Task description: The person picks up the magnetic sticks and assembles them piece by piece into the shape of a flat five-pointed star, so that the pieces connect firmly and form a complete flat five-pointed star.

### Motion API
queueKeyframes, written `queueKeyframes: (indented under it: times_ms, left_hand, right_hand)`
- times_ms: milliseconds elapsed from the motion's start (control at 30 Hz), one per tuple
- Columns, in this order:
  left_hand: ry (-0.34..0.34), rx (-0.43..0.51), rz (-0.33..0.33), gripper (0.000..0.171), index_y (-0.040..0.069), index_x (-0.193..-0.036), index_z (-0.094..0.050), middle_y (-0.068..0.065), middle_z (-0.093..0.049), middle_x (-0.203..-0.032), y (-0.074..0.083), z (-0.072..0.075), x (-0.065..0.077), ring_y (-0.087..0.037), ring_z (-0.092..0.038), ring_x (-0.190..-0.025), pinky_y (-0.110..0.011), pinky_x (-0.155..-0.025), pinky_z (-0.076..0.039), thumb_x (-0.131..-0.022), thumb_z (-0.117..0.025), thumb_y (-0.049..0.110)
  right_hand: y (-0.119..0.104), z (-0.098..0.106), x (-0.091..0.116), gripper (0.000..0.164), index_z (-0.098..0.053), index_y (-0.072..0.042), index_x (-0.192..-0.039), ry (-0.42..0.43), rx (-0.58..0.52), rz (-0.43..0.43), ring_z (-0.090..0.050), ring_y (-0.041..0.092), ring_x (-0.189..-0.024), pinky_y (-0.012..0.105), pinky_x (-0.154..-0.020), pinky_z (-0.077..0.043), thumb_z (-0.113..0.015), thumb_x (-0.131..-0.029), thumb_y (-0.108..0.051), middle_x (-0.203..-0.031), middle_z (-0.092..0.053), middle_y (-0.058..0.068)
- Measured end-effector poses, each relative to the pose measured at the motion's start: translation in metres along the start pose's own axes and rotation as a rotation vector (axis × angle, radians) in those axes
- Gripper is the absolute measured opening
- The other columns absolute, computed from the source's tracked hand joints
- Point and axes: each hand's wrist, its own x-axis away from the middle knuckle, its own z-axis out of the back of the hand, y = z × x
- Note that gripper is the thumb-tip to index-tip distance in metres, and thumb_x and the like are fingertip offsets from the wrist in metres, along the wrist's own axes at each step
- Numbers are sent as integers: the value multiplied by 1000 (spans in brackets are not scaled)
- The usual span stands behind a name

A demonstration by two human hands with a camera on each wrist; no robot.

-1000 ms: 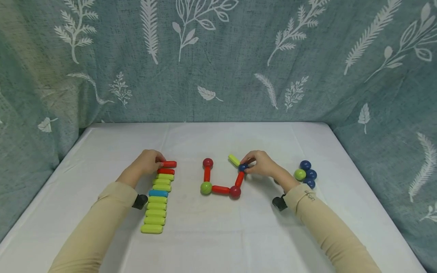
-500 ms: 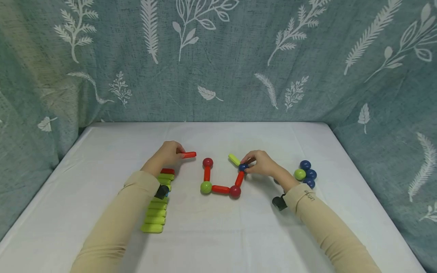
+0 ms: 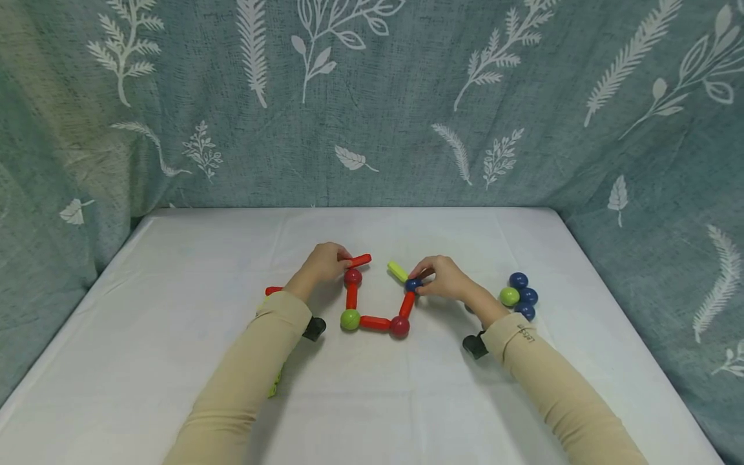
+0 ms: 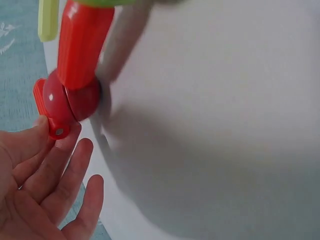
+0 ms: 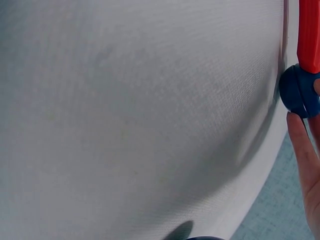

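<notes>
My left hand pinches a red magnetic rod by one end, at the far side of a dark red ball. The left wrist view shows that rod partly behind the ball; whether they touch I cannot tell. From the ball a chain of red rods runs through a green ball and a second dark red ball to a blue ball. My right hand holds the blue ball between thumb and fingers. A yellow-green rod sticks out from it.
Several blue balls and a green ball cluster on the white table at the right. A red rod and yellow-green rods lie at the left, mostly hidden by the left sleeve.
My left hand has lifted a red rod from the row at the left and carried it right to the dark red ball. The right hand has stayed at the blue ball.
</notes>
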Motion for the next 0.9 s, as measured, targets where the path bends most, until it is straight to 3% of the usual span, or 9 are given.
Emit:
queueKeyframes:
  times_ms: [400,567,700,900]
  left_hand:
    - [-42,17,42,23,0,-107,-64,-10,-62,-93,17,-15,0,-15,-54,-71,-22,-62,-46,-91,-57,14]
    - [-65,38,62,23,1,-107,-64,-10,-62,-95,14,-16,-1,-17,-55,-77,-25,-68,-48,-89,-59,15]
    - [-121,96,33,29,1,-109,-62,-11,-61,-99,5,-15,-5,-18,-57,-80,-27,-69,-49,-84,-66,15]
    - [-138,115,36,36,1,-117,-60,-13,-59,-114,8,-8,5,-22,-56,-96,-28,-75,-49,-83,-66,13]
  right_hand:
    - [-1,-1,0,24,-65,2,-99,1,0,-13,-58,30,-100,35,-82,-49,-69,-75,4,-101,-63,12]
    - [0,-2,-1,24,-65,1,-99,-2,-1,-14,-57,30,-101,35,-82,-49,-69,-75,3,-102,-62,12]
    - [-2,-2,0,23,-65,2,-98,-1,-1,-17,-57,30,-101,36,-83,-49,-69,-75,4,-102,-62,12]
    - [-3,-2,0,23,-65,2,-99,-1,8,-25,-57,30,-101,35,-83,-49,-68,-76,4,-102,-62,12]
